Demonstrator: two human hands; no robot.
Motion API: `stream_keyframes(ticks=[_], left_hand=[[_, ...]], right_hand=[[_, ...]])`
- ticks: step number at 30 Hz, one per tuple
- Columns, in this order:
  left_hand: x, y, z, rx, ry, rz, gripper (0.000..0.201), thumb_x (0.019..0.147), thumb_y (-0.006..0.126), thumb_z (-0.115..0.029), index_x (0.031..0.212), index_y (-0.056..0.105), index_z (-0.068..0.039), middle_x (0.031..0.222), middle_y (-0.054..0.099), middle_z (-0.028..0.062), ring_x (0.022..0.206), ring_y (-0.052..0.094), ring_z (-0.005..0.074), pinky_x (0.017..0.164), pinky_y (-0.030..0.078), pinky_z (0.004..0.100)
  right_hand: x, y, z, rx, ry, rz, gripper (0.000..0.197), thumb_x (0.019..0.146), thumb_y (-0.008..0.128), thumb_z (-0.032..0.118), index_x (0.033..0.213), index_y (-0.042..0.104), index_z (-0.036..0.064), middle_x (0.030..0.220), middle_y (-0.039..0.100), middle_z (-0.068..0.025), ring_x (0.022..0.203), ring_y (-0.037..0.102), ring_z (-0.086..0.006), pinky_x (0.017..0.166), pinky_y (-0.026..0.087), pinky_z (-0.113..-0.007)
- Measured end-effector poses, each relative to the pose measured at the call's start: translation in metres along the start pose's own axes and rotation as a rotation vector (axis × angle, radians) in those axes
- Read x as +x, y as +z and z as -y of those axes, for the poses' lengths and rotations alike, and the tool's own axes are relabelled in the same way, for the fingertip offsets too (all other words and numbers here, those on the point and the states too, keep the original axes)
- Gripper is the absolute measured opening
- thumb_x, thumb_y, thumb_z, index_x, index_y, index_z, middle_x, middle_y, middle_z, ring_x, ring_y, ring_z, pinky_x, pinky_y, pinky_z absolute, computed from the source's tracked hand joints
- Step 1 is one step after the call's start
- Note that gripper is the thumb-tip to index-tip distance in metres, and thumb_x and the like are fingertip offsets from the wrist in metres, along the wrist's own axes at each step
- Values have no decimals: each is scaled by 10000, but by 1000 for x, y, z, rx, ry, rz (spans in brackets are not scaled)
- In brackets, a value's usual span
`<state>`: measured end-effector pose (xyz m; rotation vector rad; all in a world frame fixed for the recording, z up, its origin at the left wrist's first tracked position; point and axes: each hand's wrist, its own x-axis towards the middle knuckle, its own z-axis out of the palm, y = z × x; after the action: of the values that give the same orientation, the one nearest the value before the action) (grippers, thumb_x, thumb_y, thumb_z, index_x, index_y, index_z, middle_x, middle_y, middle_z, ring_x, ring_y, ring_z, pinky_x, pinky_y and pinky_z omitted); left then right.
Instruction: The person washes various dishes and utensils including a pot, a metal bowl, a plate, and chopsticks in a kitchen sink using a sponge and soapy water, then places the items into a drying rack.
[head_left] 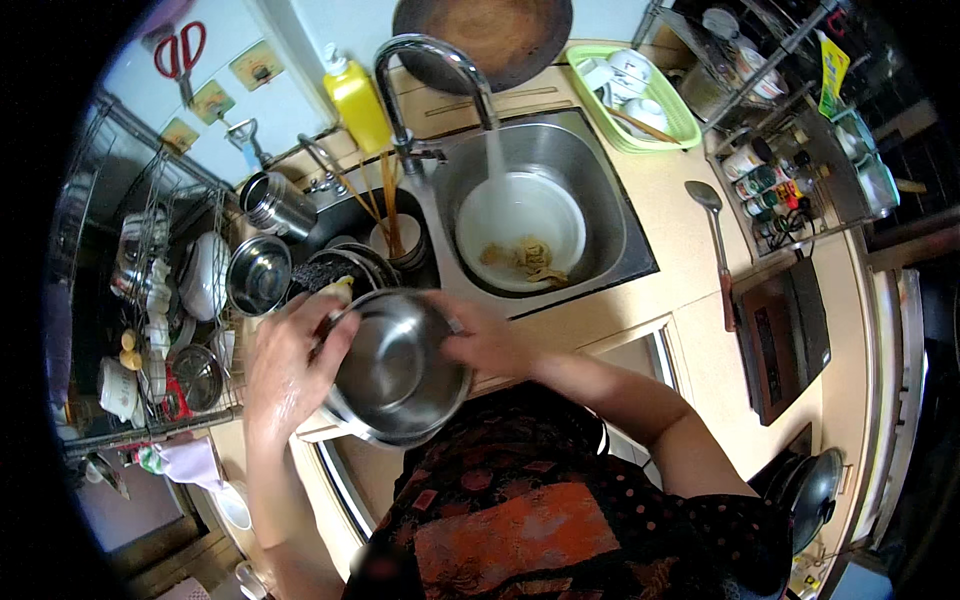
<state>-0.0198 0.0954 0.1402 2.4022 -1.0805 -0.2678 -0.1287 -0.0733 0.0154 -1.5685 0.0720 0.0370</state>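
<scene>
A shiny steel pot (400,365) is tilted in front of me at the counter's front edge, its inside facing up. My right hand (485,340), a little blurred, grips its right rim. My left hand (300,350), wet, is closed at the left rim, thumb toward the inside. By its fingertips shows a small yellow-white piece (341,290) that I cannot make out. Water runs from the curved faucet (435,45) into a white basin (570,225) in the right sink; brownish scraps (535,258) lie in the basin.
The left sink holds stacked bowls and chopsticks (388,205). A small steel bowl (260,272) and a steel canister (280,205) stand beside it. Behind are a yellow soap bottle (357,105) and a green dish basket (640,142). A spatula (715,235) and induction cooker (780,340) are right.
</scene>
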Motion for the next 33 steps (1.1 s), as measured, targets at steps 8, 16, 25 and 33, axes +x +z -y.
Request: stream_keyframes(ticks=[8, 16, 25, 33], left_hand=[[41, 82, 107, 72, -69, -209, 382, 775, 594, -104, 1137, 510, -13, 1145, 479, 180, 1039, 475, 341, 890, 389, 371], [-29, 124, 249, 153, -801, -311, 804, 732, 655, -234, 1346, 189, -7, 1242, 342, 305, 1129, 358, 458, 958, 308, 476], [-64, 134, 299, -1324, -1173, -272, 350, 777, 437, -45, 1041, 330, 159, 928, 491, 328, 643, 590, 438, 508, 557, 508], [-76, 160, 308, -1521, -989, -312, 182, 637, 432, 23, 766, 389, 144, 737, 515, 289, 550, 568, 469, 472, 555, 494]], right_hand=[[-134, -142, -14, -276, 365, -912, 482, 683, 464, 39, 1159, 422, -28, 956, 542, -166, 804, 582, -228, 633, 519, -326], [-214, -248, -74, 267, 216, -1138, 384, 736, 464, 0, 1116, 425, -44, 877, 577, -173, 583, 619, -216, 411, 552, -300], [-222, -256, -65, -470, 417, -1277, 434, 866, 500, 306, 1134, 429, -28, 927, 561, -213, 782, 597, -290, 631, 510, -374], [-71, -129, -26, -676, -249, -930, 234, 858, 494, 67, 1087, 526, 32, 1050, 528, -90, 961, 515, -163, 827, 422, -272]])
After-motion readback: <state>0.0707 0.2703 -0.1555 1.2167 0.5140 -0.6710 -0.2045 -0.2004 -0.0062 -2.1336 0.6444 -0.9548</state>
